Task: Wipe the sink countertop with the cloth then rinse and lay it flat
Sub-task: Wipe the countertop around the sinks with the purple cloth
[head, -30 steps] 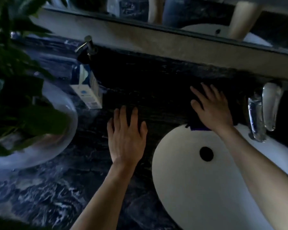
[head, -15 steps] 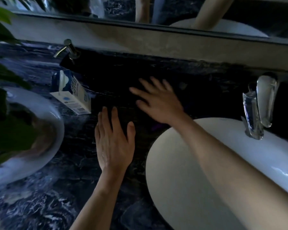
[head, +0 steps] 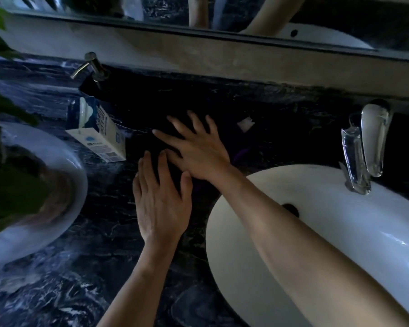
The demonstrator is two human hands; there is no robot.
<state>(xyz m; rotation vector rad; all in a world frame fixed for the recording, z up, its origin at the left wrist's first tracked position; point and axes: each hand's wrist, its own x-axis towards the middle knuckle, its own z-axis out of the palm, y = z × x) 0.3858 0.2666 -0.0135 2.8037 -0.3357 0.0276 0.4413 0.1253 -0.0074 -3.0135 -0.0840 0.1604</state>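
Note:
My right hand [head: 196, 149] lies flat with spread fingers on a dark purple cloth [head: 240, 154], of which only an edge shows behind the wrist. The cloth rests on the dark marbled countertop [head: 85, 274], left of the white sink basin [head: 257, 267]. My left hand [head: 161, 199] lies flat, palm down, on the countertop just in front of the right hand, its fingertips beside it.
A chrome faucet [head: 364, 147] stands at the sink's far right. A white and blue carton [head: 99, 135] sits left of the hands, a soap pump [head: 91, 66] behind it. A white bowl planter [head: 31, 192] with green leaves fills the left. A small white scrap [head: 245, 123] lies behind the cloth.
My right hand slid the cloth leftward from beside the faucet to the spot above my left hand. My left hand stayed flat on the countertop.

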